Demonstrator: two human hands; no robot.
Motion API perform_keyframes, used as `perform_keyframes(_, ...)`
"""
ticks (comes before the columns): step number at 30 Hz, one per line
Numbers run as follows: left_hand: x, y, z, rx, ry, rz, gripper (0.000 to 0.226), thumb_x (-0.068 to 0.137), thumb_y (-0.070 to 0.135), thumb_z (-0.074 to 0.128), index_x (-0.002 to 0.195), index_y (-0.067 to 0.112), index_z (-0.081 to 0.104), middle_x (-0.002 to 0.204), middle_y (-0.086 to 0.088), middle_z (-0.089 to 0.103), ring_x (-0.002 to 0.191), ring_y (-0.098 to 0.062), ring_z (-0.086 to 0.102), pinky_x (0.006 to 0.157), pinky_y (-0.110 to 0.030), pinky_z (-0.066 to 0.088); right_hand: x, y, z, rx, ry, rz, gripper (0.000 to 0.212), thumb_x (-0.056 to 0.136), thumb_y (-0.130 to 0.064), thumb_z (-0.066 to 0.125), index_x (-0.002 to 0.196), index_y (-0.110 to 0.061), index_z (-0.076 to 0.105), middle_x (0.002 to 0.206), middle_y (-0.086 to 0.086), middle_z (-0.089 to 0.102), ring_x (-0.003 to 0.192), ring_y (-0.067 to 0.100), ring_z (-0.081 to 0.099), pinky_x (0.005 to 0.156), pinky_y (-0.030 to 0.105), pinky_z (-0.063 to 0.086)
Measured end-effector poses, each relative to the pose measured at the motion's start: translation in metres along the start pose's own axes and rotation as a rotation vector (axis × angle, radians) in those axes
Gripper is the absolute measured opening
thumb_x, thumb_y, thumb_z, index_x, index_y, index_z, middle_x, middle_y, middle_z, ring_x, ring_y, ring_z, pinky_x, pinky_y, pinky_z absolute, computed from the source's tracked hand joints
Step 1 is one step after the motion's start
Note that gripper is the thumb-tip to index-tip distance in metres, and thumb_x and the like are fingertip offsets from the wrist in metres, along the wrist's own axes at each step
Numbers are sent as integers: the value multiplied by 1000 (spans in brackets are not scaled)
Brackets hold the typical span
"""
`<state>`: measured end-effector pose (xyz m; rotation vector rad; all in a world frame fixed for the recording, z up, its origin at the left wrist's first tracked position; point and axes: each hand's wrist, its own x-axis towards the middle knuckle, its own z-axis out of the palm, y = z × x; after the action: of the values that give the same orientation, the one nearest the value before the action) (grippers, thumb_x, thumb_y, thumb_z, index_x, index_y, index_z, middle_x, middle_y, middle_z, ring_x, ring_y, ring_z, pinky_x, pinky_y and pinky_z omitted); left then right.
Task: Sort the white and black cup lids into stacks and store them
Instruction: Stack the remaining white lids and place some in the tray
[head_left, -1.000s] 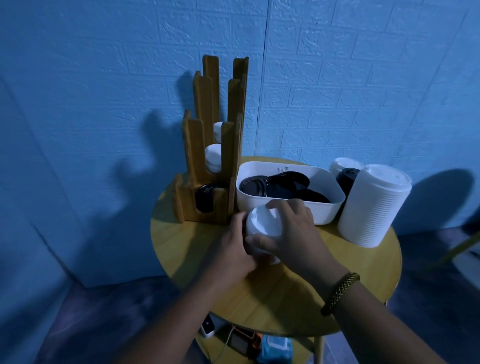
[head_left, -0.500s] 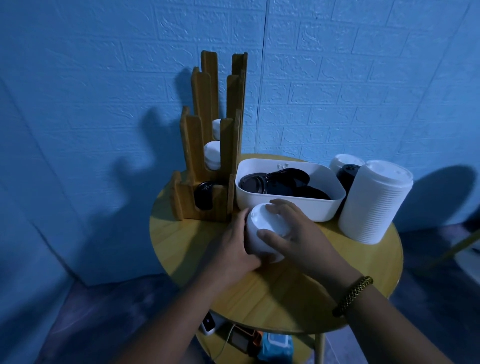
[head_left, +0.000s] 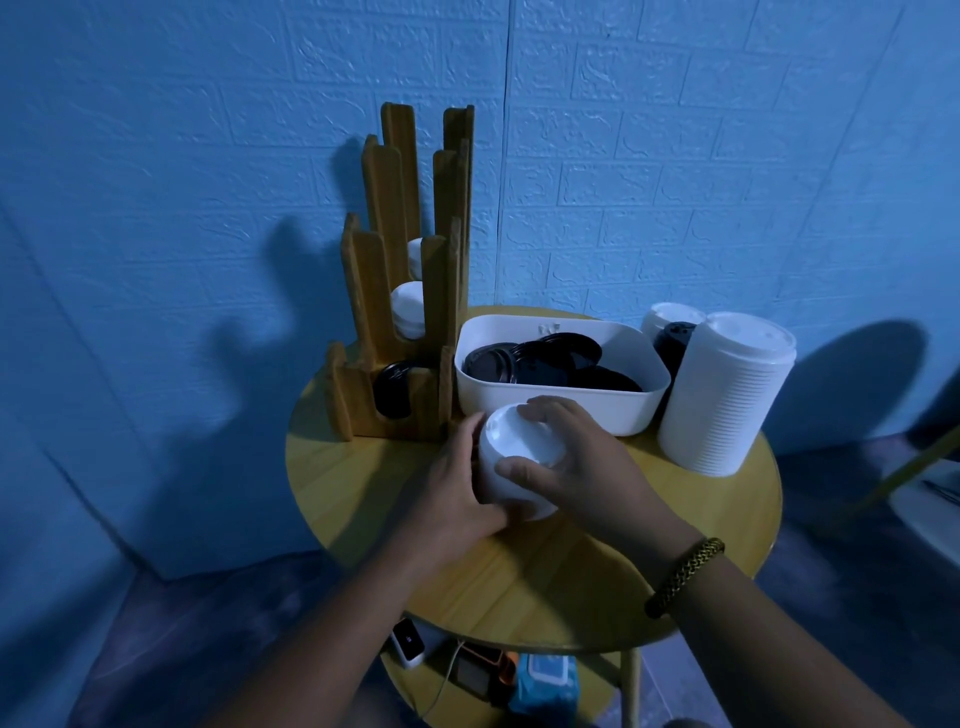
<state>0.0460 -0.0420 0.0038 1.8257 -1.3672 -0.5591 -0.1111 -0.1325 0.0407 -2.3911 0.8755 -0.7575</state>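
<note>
A short stack of white lids (head_left: 511, 447) stands on the round wooden table (head_left: 363, 467), just in front of the white bin (head_left: 623, 410). My left hand (head_left: 457, 488) grips the stack's left side and my right hand (head_left: 582, 467) grips it from the top and right. Several black lids (head_left: 550, 358) lie loose in the bin. The wooden rack (head_left: 400, 291) at the back left holds black lids (head_left: 389, 389) in its lowest slot and white lids (head_left: 408, 309) in the slots above.
A tall stack of white lids (head_left: 727, 395) stands at the table's right, with a black stack (head_left: 672, 340) and another white stack (head_left: 670, 314) behind it. The blue wall is close behind. Small devices (head_left: 410, 642) lie on the shelf under the table.
The white stack between my hands has come slightly toward me and sits lower on the table; my right fingers have spread across its top.
</note>
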Motion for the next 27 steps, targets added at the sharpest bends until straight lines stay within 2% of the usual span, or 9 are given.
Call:
perform_keyframes(2,0,0,1,-16,2,-5,104,77,33,83,153,50,15,152,11,40,129,-13,44,100,-44,52,-2,2,-3,97,-46,29,66,82,-50,73,139,-24,51,144,-15,44,122,2,43,101,29,45)
perform_keyframes(4,0,-1,1,-24,3,2,105,76,39,84,153,50,15,153,12,40,132,-14,43,101,-44,51,-2,4,-5,116,-37,36,66,81,-49,75,138,-25,52,139,-17,46,119,-1,43,100,28,45)
perform_keyframes(7,2,-3,1,-21,-3,11,104,77,39,84,154,49,15,154,11,39,133,-13,43,101,-42,51,-2,4,-1,89,-3,22,69,79,-53,75,138,-26,52,138,-16,48,119,-2,43,98,23,44)
perform_keyframes(11,2,-4,2,-15,-4,30,103,79,37,84,155,48,15,154,11,37,125,-7,38,96,-33,48,-6,9,6,170,8,90,80,77,-57,74,145,-30,42,140,-15,44,122,8,46,99,33,48)
perform_keyframes(15,4,-7,2,2,-10,34,103,79,35,83,155,47,14,155,11,36,130,-9,39,95,-31,46,-13,9,10,173,19,111,90,71,-71,64,148,-36,33,134,-23,36,120,4,41,98,34,49)
perform_keyframes(22,6,-11,5,28,-25,67,104,78,44,83,154,47,13,153,14,38,125,-4,39,92,-26,44,-12,12,13,214,22,110,87,74,-67,67,148,-37,32,134,-24,37,122,3,40,98,33,48)
perform_keyframes(27,4,-9,7,20,-24,69,96,84,55,75,155,47,11,151,13,41,124,-5,42,89,-24,44,-12,13,13,235,22,114,86,73,-67,66,147,-37,33,133,-22,38,118,2,40,86,15,42)
